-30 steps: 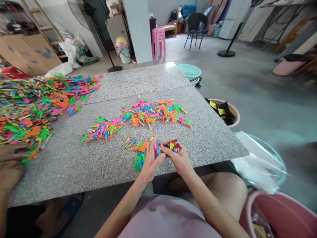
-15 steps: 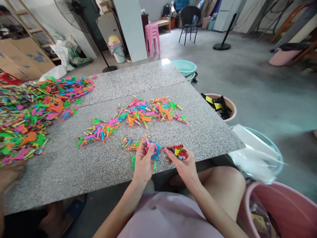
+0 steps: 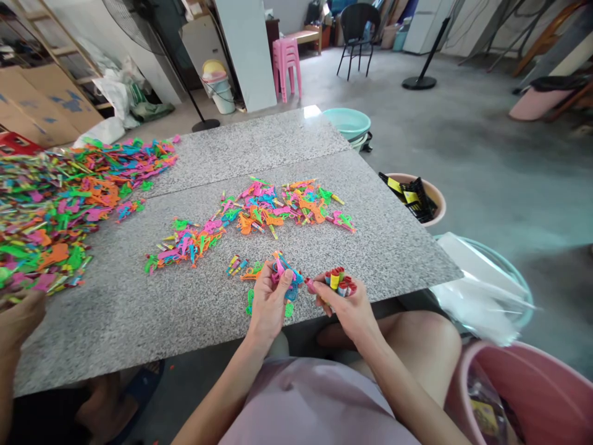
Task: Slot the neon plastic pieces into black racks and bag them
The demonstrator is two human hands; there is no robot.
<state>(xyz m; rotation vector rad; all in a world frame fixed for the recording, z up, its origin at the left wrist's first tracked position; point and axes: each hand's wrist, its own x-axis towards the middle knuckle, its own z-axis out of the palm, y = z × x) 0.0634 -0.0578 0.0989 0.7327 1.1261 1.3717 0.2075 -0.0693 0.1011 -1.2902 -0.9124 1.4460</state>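
Observation:
In the head view my left hand [image 3: 270, 295] is closed on a few flat plastic toy pieces [image 3: 291, 279], pink, blue and orange, fanned out past the thumb. My right hand [image 3: 343, 304] is closed around several short coloured tubes with red ends [image 3: 341, 283]. Its thumb and forefinger pinch one more tube [image 3: 309, 283], pointed at the toy pieces and close to them; whether they touch I cannot tell. Beside my left hand lie a few loose tubes [image 3: 236, 266], an orange piece [image 3: 251, 276] and green pieces [image 3: 250, 301].
A small heap of mixed toy pieces [image 3: 278, 207] lies mid-table, a large heap [image 3: 60, 210] at left. Another person's hand [image 3: 23, 315] touches the large heap's near edge. Tubs, one pink [image 3: 472, 371], stand right of the speckled table [image 3: 185, 321].
The other person's hand has moved up to the large heap. My hands stay nearly in place, with the pinched tube still by the toy pieces. The view has shifted slightly.

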